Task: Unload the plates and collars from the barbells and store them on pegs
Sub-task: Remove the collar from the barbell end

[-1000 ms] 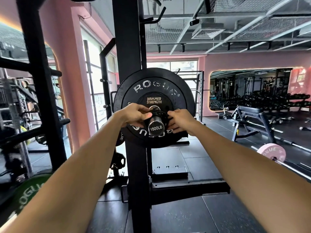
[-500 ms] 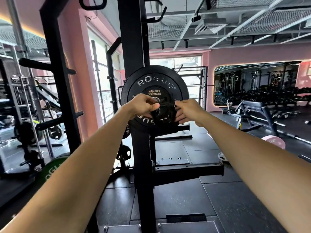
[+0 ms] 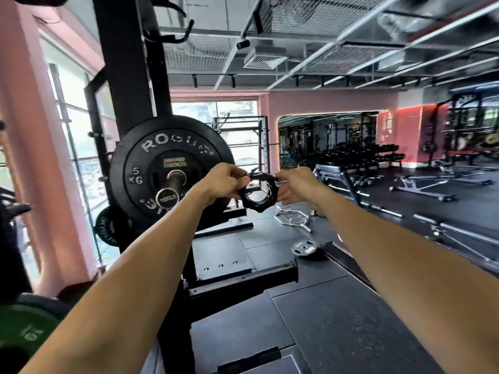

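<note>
A black Rogue 5 kg plate [image 3: 140, 168] hangs on the barbell sleeve [image 3: 171, 186], whose end cap faces me. The sleeve rests in a black rack upright [image 3: 127, 76]. A black clamp collar [image 3: 258, 195] is off the sleeve, held in the air to the right of the plate. My left hand [image 3: 224, 182] grips its left side and lever. My right hand [image 3: 294, 186] pinches the lever's right end, palm partly open under the ring.
A green plate [image 3: 105, 228] hangs low on the rack behind. Another green plate [image 3: 21, 330] sits at the lower left. A small grey plate [image 3: 303, 247] and a hex bar [image 3: 293, 215] lie on the floor. A bench [image 3: 336, 176] stands to the right.
The collar has slid off the end of the barbell sleeve and moved right with both hands. The sleeve end is now bare in front of the plate.
</note>
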